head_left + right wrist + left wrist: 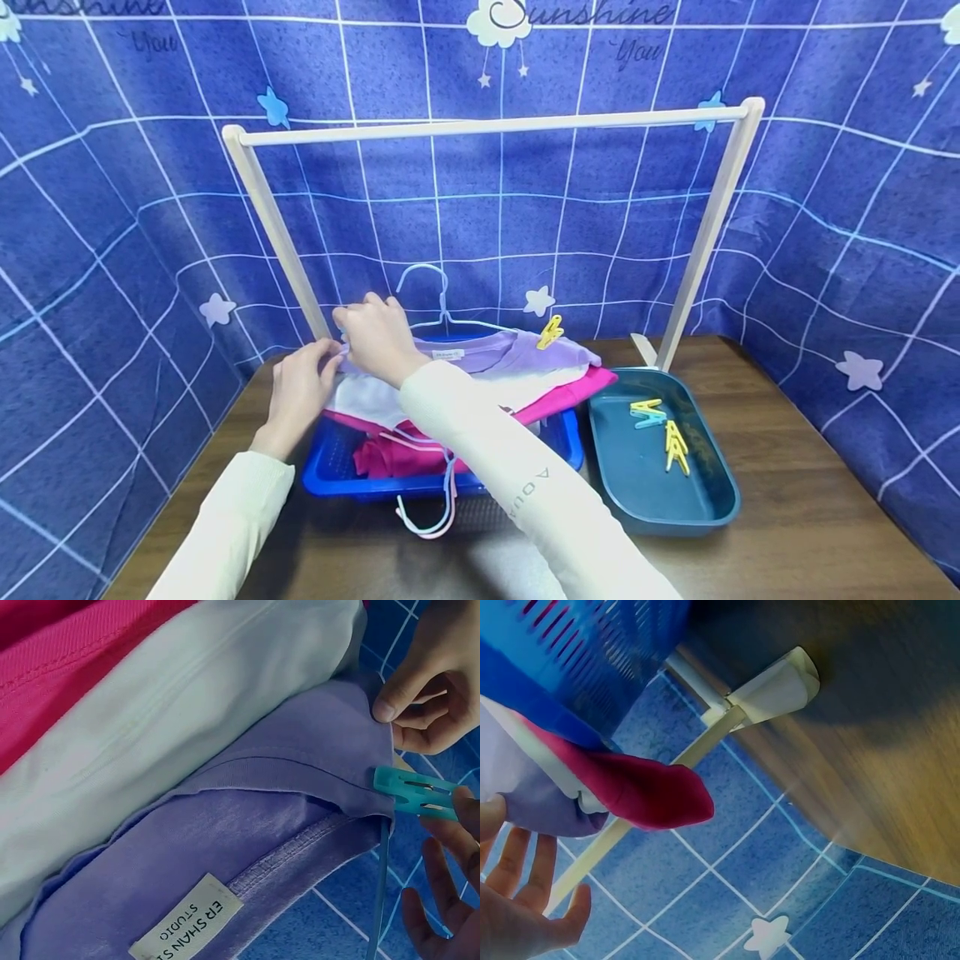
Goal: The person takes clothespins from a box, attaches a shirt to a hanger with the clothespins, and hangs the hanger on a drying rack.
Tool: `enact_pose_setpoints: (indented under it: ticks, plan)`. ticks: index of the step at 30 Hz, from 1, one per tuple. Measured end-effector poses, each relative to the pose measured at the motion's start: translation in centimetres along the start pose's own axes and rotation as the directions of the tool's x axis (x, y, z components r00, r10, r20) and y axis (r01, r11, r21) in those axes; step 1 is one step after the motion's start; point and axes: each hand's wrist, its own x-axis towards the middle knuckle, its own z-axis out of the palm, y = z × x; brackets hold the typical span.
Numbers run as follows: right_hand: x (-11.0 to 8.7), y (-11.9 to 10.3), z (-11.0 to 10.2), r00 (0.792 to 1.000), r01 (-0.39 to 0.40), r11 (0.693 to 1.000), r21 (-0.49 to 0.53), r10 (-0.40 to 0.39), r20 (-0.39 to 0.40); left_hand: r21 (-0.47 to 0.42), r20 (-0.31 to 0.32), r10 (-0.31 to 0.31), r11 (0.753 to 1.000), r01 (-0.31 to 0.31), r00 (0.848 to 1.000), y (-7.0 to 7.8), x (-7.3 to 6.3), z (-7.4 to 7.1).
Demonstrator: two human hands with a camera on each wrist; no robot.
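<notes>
A purple shirt (pixel 480 354) with a neck label lies spread on a light blue hanger (pixel 444 300), over white and pink garments. My left hand (pixel 303 387) pinches the purple cloth at its left shoulder between thumb and fingers, as the right wrist view shows. Just beside it, my right hand (pixel 382 337) holds a turquoise clothespin (pixel 416 791), whose tip sits on the shirt's shoulder edge at the hanger's wire (pixel 381 892). A yellow clothespin (pixel 551 332) is clipped at the opposite shoulder. In the head view my right hand covers the turquoise clothespin.
Beneath the garments stands a blue basket (pixel 442 487) with pink cloth inside and hanger hooks (pixel 427 532) over its front. A dark teal tray (pixel 637 492) at right holds several clothespins (pixel 675 446). Behind stands a white rack (pixel 495 125) on the wooden table (pixel 810 500).
</notes>
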Motion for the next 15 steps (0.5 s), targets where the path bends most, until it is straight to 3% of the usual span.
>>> enact_pose_setpoints:
  ticks: [10, 15]
  plan:
    - [-0.22, 0.15, 0.58, 1.000, 0.010, 0.999, -0.034, -0.009, 0.024, 0.005, 0.006, 0.015, 1.000, -0.015, 1.000, -0.25, -0.02, -0.25]
    - [-0.39, 0.12, 0.50, 0.997, 0.011, 0.999, -0.050, -0.007, 0.076, -0.001, 0.006, 0.009, 1.000, -0.009, 1.000, -0.14, 0.03, -0.34]
